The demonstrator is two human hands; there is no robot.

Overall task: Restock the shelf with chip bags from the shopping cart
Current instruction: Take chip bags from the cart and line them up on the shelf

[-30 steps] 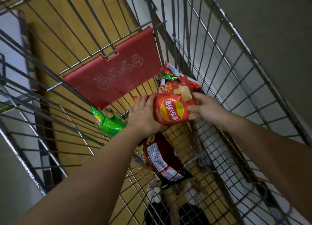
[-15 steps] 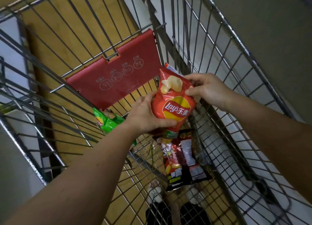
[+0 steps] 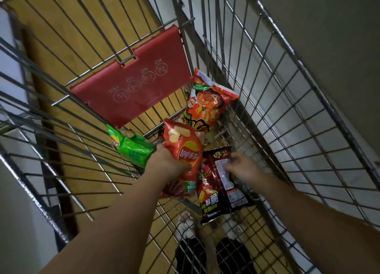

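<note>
- Inside the wire shopping cart (image 3: 273,100), both hands reach down among the chip bags.
- The left hand (image 3: 164,164) grips the red Lay's bag (image 3: 183,150) round its middle, fingers curled behind it and thumb across the front; the bag stands roughly upright, showing the yellow-and-red logo, pictured chips near the top and a green patch at the bottom.
- The right hand (image 3: 240,165) has its fingers curled on the dark red bag (image 3: 216,191), which lies on the cart floor just beside the Lay's bag, its white label panel and yellow characters facing up.
- A green bag (image 3: 131,148) lies to the left, near the red plastic flap (image 3: 131,92).
- An orange-red bag (image 3: 207,105) leans in the far corner against the cart's right wall.
</note>
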